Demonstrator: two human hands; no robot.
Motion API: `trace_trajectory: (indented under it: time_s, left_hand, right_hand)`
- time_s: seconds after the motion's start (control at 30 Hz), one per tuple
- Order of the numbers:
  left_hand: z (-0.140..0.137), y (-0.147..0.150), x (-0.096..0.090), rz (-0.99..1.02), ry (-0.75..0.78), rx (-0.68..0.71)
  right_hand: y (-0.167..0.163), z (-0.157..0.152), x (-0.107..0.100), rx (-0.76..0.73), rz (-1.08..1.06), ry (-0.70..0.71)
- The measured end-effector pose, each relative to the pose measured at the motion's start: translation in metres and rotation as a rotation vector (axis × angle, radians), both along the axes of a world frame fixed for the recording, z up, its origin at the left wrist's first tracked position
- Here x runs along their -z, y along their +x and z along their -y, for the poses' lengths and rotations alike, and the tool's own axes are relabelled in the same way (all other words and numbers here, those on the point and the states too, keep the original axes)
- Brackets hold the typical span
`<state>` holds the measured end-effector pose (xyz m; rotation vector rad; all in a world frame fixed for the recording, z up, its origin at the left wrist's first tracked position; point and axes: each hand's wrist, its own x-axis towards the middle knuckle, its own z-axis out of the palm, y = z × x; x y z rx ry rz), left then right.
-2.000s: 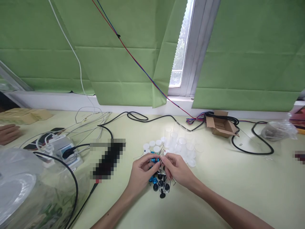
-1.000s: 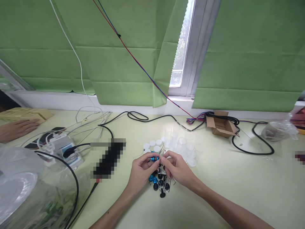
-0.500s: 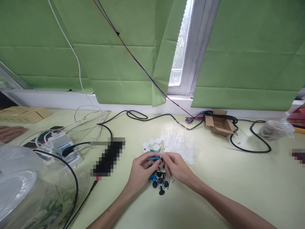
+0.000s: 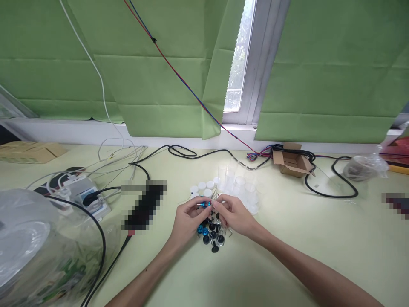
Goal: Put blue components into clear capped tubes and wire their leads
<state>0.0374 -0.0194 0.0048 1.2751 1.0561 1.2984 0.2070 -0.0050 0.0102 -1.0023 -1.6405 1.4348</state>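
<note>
My left hand (image 4: 188, 219) is closed, its thumb and fingers pinching a small shiny blue metal part with a thin rod (image 4: 203, 204). My right hand (image 4: 236, 215) is also closed, its fingertips meeting the end of that part. Whether they grip the part itself or some small piece is hidden. Beneath both hands lies a pile of loose hardware: blue metal pieces (image 4: 200, 229), black round-headed thumb screws (image 4: 215, 247) and bent metal wires (image 4: 228, 233). Just beyond the hands are white round caps (image 4: 202, 186) and clear plastic tubes (image 4: 229, 180).
At the left stand a large clear plastic container (image 4: 22, 251) and a power strip (image 4: 92, 202) with cables. An open cardboard box (image 4: 292, 164) sits near the wall, beside a black cable (image 4: 332, 196). A clear bag (image 4: 364, 167) lies at the right.
The view has shifted slightly. My hands stay together over the pile, with the right fingertips now against the blue part's end. Another person's hand at the far left has gone out of view.
</note>
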Motion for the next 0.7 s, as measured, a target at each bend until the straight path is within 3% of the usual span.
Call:
trace_trajectory:
  time_s: [0.3, 0.7]
  left_hand:
    - [0.001, 0.003, 0.000, -0.004, 0.005, -0.006]
    - [-0.002, 0.000, 0.000, -0.044, -0.012, -0.044]
  right_hand:
    - [-0.001, -0.004, 0.006, 0.011, 0.056, 0.025]
    - [0.005, -0.001, -0.008, -0.005, 0.035, -0.032]
